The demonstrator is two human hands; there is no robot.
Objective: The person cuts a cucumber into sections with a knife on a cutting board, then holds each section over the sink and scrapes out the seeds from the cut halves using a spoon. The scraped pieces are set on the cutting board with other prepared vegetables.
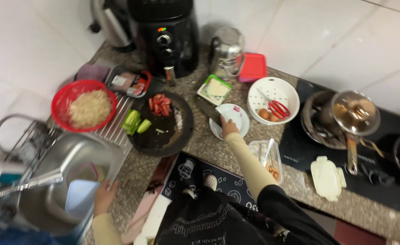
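Two hands | right hand (229, 128) pinching white bowl (231, 114) | left hand (103, 196) holding blue tub (79, 198) in sink (79, 149)

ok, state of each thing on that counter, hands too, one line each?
right hand: reaching out, touching white plate
left hand: on the sink edge, by a pale blue container
red strainer: filled with pale shredded food
dark round board: holds cut red and green pieces
white colander: holds eggs and a red tool
pan: covered with a glass lid
cream box: lid shut
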